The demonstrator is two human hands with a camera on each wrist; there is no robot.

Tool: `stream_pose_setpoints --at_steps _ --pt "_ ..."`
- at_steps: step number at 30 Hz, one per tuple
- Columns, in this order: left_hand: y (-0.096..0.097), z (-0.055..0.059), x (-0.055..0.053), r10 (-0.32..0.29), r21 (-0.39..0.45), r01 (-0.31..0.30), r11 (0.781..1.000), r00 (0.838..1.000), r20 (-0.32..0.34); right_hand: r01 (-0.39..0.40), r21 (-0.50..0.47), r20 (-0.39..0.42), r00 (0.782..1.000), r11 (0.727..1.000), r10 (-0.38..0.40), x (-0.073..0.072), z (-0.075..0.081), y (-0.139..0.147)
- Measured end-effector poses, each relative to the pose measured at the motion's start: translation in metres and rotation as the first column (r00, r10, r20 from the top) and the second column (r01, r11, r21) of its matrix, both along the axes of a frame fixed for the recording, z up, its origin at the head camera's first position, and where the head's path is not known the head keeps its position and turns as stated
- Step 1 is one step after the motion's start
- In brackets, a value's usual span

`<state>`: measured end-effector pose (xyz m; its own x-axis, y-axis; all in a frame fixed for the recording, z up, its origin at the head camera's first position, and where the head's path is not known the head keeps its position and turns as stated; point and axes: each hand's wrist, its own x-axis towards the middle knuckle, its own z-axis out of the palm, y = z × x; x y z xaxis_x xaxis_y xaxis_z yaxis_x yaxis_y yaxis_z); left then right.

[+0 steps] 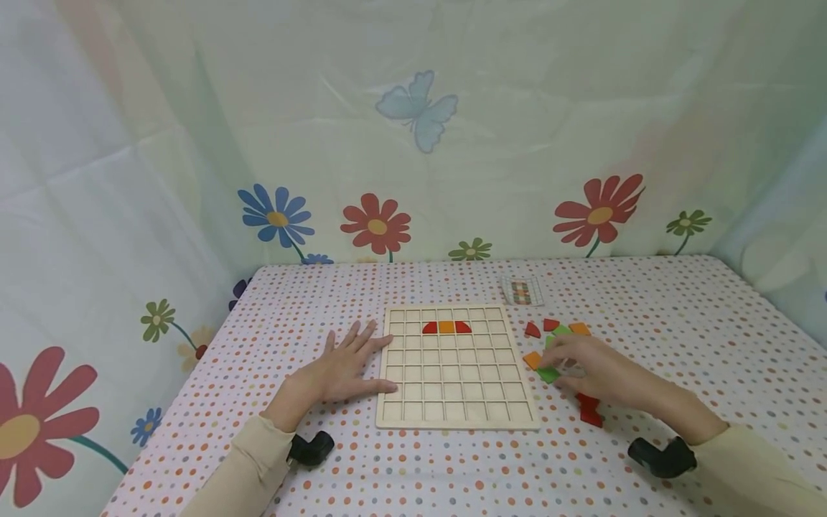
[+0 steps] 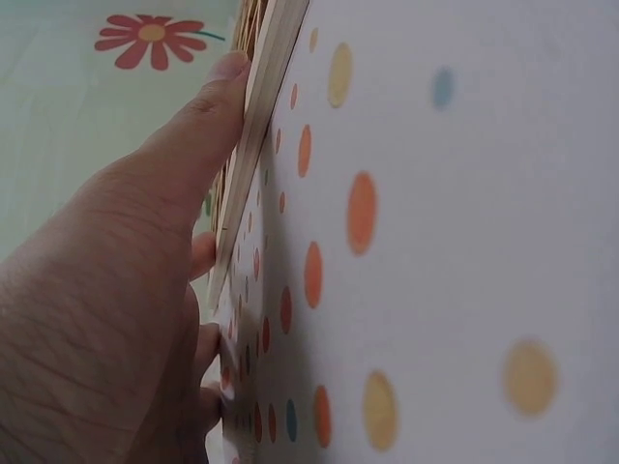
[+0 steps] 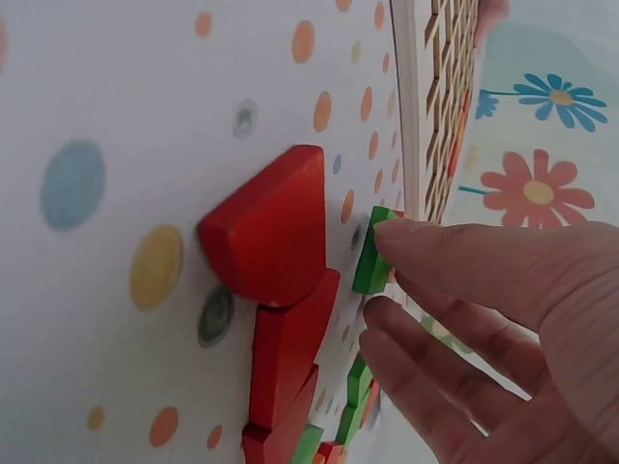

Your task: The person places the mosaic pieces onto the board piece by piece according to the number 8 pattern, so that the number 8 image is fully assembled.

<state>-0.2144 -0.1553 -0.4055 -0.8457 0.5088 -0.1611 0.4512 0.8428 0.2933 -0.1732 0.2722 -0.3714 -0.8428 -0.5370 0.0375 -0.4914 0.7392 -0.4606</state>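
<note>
Wood or plastic, probably: green tile (image 3: 370, 259), just right of centre in the right wrist view, likely light, stiff, slightly slick; best taken by opposite edges, between curled thumb and forefinger of right hand (image 1: 597, 368); left hand (image 1: 344, 368) spread, touching board (image 1: 459, 373)

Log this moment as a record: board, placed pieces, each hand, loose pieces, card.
board: wooden grid, on a dotted tablecloth
placed: orange piece between two red pieces, one row
left hand: fingers spread, touching the board's left edge
right hand: fingertips at a green piece; grip unclear
loose pieces: red, orange and green, right of the board
card: patterned, past the board's far right corner
</note>
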Motion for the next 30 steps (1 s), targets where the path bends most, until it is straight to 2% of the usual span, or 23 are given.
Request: stream_pose_setpoints --at_steps 3,17,21,30 --pt "0.0 -0.001 0.0 0.0 -0.003 0.0 1.0 1.0 0.005 -0.007 0.01 0.008 1.0 1.0 0.007 -0.003 -0.001 -0.002" --pt "-0.002 0.001 0.001 0.015 0.014 -0.015 1.0 1.0 -0.012 0.05 -0.008 0.051 0.997 0.999 -0.049 -0.009 -0.001 -0.004" --pt "-0.002 0.001 0.0 0.019 0.01 -0.018 1.0 1.0 -0.013 0.038 0.002 0.053 0.998 0.999 -0.038 -0.012 0.0 -0.006" --pt "0.0 0.002 0.0 0.003 -0.004 -0.003 1.0 1.0 0.015 0.08 0.031 0.138 0.987 0.996 -0.084 -0.015 -0.002 -0.008"
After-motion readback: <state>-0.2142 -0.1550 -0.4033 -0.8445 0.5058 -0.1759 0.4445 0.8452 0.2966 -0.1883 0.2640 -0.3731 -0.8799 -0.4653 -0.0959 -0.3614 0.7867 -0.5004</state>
